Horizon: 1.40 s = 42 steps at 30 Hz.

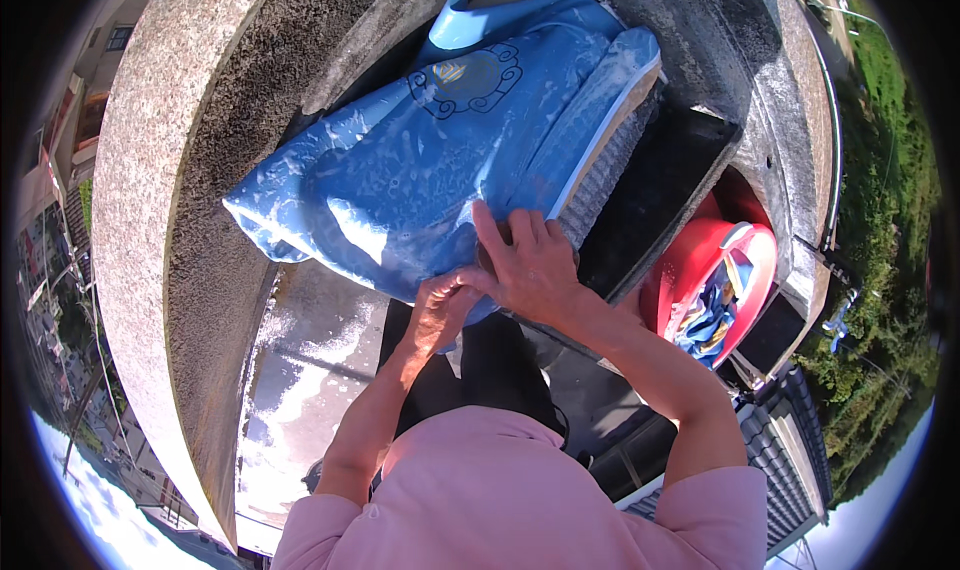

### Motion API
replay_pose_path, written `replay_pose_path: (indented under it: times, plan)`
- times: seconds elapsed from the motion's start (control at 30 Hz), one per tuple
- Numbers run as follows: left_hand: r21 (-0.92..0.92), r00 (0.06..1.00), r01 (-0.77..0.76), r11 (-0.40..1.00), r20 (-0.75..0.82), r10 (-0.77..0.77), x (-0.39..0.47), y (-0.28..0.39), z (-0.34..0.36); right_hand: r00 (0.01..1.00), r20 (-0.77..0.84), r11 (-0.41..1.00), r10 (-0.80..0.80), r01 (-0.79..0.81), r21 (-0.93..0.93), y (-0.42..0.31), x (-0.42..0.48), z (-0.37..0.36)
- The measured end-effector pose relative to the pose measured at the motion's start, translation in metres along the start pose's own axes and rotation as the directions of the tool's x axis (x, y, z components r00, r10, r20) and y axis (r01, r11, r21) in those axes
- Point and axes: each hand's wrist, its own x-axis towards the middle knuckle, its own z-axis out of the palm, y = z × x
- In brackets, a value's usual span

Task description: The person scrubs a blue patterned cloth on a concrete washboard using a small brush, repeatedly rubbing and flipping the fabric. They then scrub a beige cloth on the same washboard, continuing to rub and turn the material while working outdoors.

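Observation:
A wet blue cloth item (420, 172) with a dark scroll emblem and streaks of suds is spread over a ribbed stone washboard (611, 169). Its near edge hangs toward my legs. My left hand (442, 307) pinches that lower edge, fingers bunched. Over the cloth's near right part lies my right hand (532, 266), its fingers around a brown object (486, 259). Most of this object is hidden under the palm, so I cannot tell its exact kind. The two hands touch or overlap near my left fingertips.
A red plastic bucket (660, 292) holding blue and patterned cloths lies tilted to the right. Beside the washboard is a dark stone trough (645, 195). A thick granite-like parapet (142, 217) curves along the left. Wet floor (315, 390) shines in the sun.

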Motion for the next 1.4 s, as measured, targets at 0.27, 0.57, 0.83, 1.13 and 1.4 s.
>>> replay_pose_path:
  times: [0.27, 0.57, 0.83, 1.13, 1.4]
  plan:
    - [0.176, 0.984, 0.177, 0.968, -0.036, -0.173, 0.007, 0.017, 0.017, 0.762, -0.128, 0.711, 0.635, -0.641, -0.288, 0.232, 0.085, 0.023]
    - [0.164, 0.993, 0.096, 0.982, -0.079, -0.084, 0.004, 0.022, 0.011, 0.998, -0.058, 0.999, -0.023, 0.024, 0.026, 0.058, 0.017, 0.013]
    - [0.161, 0.982, 0.166, 0.973, -0.116, -0.148, 0.003, 0.022, 0.014, 0.846, -0.022, 0.842, 0.533, -0.532, -0.089, 0.147, 0.088, 0.026]
    - [0.328, 0.995, 0.011, 0.945, -0.095, 0.022, 0.000, 0.003, 0.008, 0.942, -0.216, 0.934, 0.256, -0.299, -0.194, 0.168, 0.074, 0.035]
    - [0.103, 1.000, -0.021, 0.994, -0.017, 0.023, 0.001, -0.015, -0.009, 0.997, -0.059, 0.997, 0.040, -0.044, -0.065, 0.035, 0.026, 0.015]
